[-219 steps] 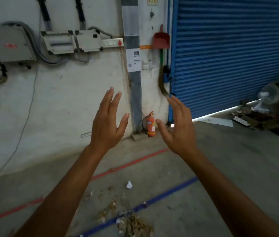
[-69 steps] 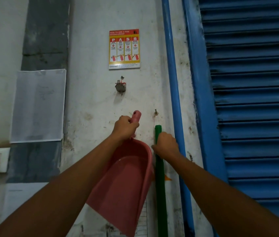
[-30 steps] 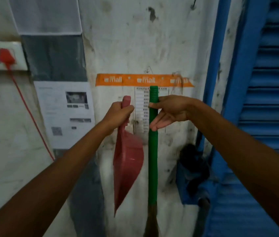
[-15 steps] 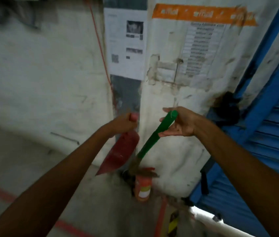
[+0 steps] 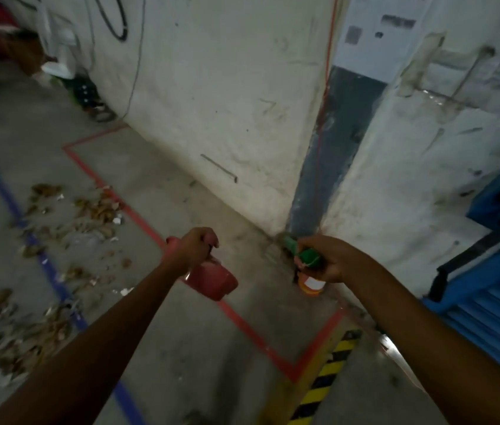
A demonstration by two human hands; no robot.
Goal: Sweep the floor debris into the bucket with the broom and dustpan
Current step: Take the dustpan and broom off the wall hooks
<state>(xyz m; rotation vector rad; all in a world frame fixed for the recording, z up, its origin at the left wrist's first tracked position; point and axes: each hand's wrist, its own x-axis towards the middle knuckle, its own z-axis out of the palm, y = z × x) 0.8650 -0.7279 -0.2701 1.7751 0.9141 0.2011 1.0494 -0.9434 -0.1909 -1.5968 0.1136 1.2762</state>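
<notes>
My left hand (image 5: 195, 248) grips the handle of the red dustpan (image 5: 211, 279), whose pan hangs below the hand over the concrete floor. My right hand (image 5: 323, 259) grips the top of the green broom handle (image 5: 302, 254); the rest of the broom is hidden behind my hand and arm. Dry leaves and paper scraps, the debris (image 5: 95, 210), lie scattered on the floor to the left, more debris (image 5: 12, 332) at the lower left. No bucket is in view.
A white wall and pillar (image 5: 242, 102) stand right ahead, with an orange fire extinguisher (image 5: 311, 285) at the base under my right hand. A blue shutter (image 5: 494, 302) is at the right. Red (image 5: 147, 231), blue (image 5: 15, 210) and yellow-black (image 5: 325, 378) floor lines cross the floor.
My view has swung down and left from the wall to the floor, bringing the debris into sight. Both hands came lower with dustpan and broom still held.
</notes>
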